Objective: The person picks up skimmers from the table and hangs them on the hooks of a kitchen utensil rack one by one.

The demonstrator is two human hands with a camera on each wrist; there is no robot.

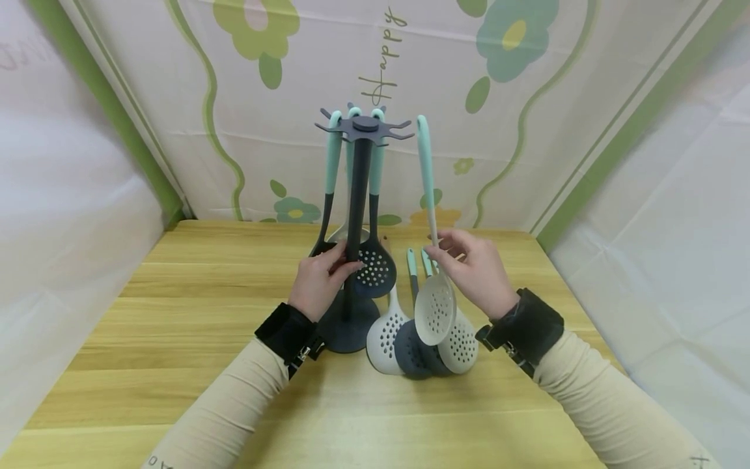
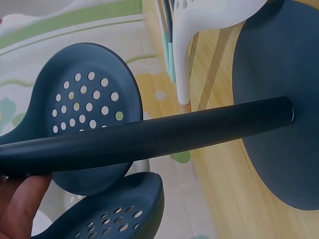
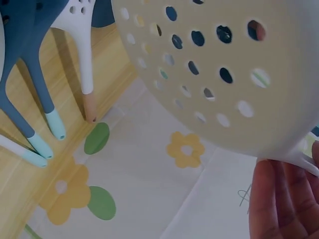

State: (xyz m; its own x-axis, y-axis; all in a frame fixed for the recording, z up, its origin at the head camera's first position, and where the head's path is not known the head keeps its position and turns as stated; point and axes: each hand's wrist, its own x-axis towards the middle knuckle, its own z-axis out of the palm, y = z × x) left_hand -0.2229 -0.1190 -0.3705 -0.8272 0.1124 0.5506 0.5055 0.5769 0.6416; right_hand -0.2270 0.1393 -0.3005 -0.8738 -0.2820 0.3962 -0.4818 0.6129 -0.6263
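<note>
My left hand point(image 1: 316, 280) grips the dark pole point(image 1: 360, 195) of a round-based utensil stand. Several utensils with mint handles hang from its hooked top point(image 1: 366, 125), among them a navy skimmer point(image 1: 377, 264). To the right of the stand, my right hand point(image 1: 477, 270) pinches the shaft of a cream skimmer point(image 1: 435, 311). This skimmer is held nearly upright, its mint handle up and its holed bowl down. The top of the handle is beside the hook tips, apart from them. In the right wrist view the skimmer's bowl point(image 3: 199, 89) fills much of the picture, with my fingers point(image 3: 279, 199) at its neck.
On the wooden table point(image 1: 193, 312), right of the stand's base point(image 1: 346, 332), lie a white skimmer point(image 1: 383, 335), navy ones point(image 1: 410, 352) and another cream skimmer point(image 1: 461, 345), partly overlapping. A flower-printed cloth wall point(image 1: 410, 176) stands behind the table, with more cloth at both sides.
</note>
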